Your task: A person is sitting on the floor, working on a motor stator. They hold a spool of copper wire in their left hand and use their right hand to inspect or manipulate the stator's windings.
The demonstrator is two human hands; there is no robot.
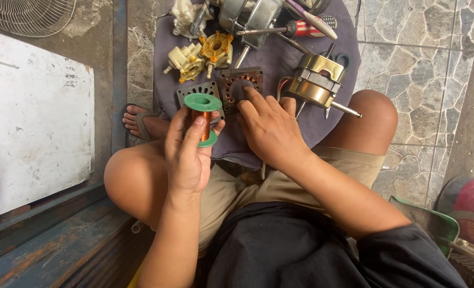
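Observation:
My left hand (188,152) holds a green spool of copper wire (204,117) upright, thumb against its winding. My right hand (269,128) rests on a square motor stator (240,84) with copper coils, the index finger touching its centre hole. A second grey stator plate (194,92) lies just behind the spool. Both sit on a purple cloth (279,61) spread between my knees.
On the cloth lie a brass-coloured motor housing with a shaft (316,82), yellow and cream plastic gear parts (202,56), a red-handled screwdriver (295,29) and a metal motor body (247,13). A fan grille (29,16) and a white board (34,117) are at left.

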